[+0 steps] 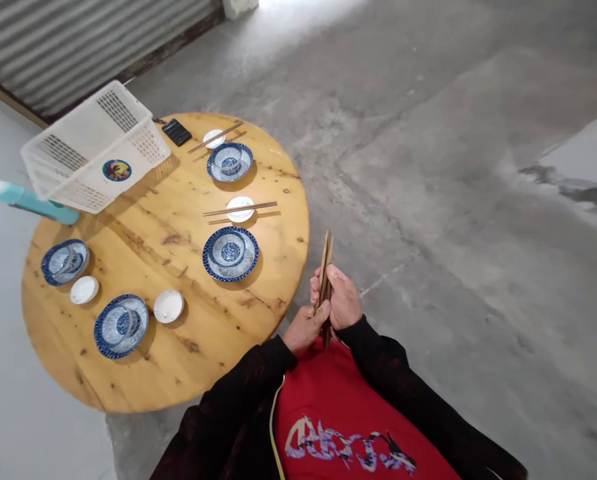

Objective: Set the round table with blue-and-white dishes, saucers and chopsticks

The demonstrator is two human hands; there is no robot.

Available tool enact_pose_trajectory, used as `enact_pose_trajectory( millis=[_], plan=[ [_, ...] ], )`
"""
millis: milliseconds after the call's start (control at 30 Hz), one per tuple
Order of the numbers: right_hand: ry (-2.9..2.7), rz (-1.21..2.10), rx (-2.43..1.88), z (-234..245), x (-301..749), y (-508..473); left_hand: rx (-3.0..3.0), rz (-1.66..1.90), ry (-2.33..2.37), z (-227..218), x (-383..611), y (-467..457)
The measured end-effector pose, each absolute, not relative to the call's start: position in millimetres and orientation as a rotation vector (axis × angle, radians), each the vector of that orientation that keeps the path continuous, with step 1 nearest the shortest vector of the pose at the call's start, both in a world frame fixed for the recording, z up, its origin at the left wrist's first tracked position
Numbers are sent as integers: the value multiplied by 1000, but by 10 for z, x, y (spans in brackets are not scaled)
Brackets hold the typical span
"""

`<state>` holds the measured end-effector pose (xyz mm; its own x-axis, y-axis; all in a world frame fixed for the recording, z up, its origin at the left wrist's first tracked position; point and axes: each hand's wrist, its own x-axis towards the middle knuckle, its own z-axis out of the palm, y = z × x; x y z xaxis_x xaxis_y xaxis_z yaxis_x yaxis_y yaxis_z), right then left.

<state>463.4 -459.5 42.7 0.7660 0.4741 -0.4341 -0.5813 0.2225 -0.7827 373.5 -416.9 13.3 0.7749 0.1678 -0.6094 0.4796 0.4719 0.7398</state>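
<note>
Both my hands meet in front of my chest, off the table's right edge, closed round a bundle of brown chopsticks (325,267) that points up and away. My left hand (303,328) grips the lower part and my right hand (345,300) wraps the middle. The round wooden table (143,233) lies to my left. It carries several blue-patterned plates with bowls, the nearest one (230,253) a short way left of my hands. Small white dishes sit beside the plates. Two of these dishes (240,209) (213,138) have a pair of chopsticks laid across them.
A white plastic basket (96,147) stands tilted at the table's far left, with a teal object (31,202) under its edge. A small black device (177,131) lies at the far rim. Grey concrete floor (453,200) stretches to the right; a corrugated metal wall (78,40) stands behind.
</note>
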Motion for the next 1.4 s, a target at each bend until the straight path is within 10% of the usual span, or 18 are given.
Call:
enact_pose_trajectory(
  millis=[900, 1167, 1400],
  plan=[
    [-547, 1154, -1445, 204, 6453, -4010, 838, 361, 1087, 113, 5476, -4088],
    [-1679, 403, -1951, -200, 6846, -2842, 484, 812, 1252, 185, 5588, -3170],
    [-2206, 408, -2178, -291, 6735, -2556, 376, 888, 1372, 55, 5563, -2880]
  ],
)
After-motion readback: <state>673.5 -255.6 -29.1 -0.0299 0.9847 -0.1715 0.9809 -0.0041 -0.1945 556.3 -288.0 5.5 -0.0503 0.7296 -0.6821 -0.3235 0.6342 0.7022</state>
